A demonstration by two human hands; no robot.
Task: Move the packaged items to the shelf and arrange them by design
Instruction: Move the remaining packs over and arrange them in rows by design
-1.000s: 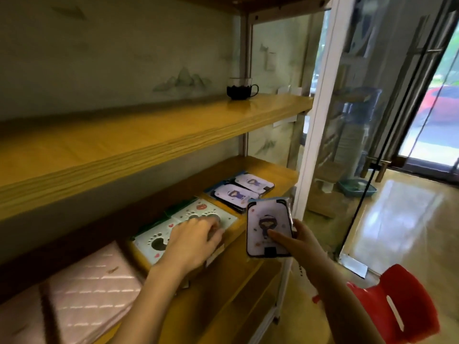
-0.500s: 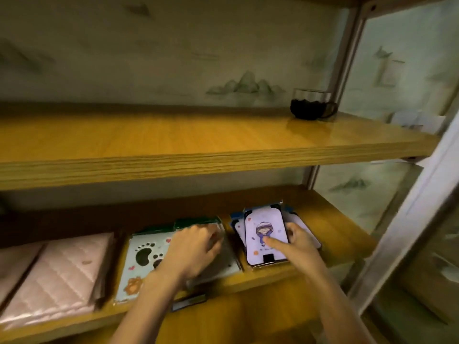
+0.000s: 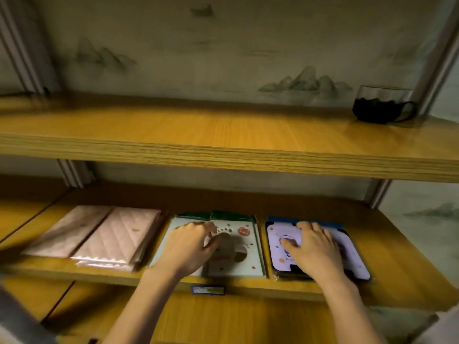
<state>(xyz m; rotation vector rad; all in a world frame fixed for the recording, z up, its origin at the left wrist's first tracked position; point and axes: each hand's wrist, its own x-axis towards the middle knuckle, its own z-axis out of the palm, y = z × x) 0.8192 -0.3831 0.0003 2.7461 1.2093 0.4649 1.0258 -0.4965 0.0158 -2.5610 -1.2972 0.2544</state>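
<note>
No text is legible; the small label (image 3: pixel 208 290) on the shelf edge (image 3: pixel 99 278) is too blurred to read.

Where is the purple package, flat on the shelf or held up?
Flat: the purple package lies on the lower shelf, right hand pressing on top.

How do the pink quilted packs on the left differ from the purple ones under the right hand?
The pink quilted packs are plain and untouched; the purple packs carry a cartoon figure and lie under the right hand. Both lie flat on the lower shelf.
</note>
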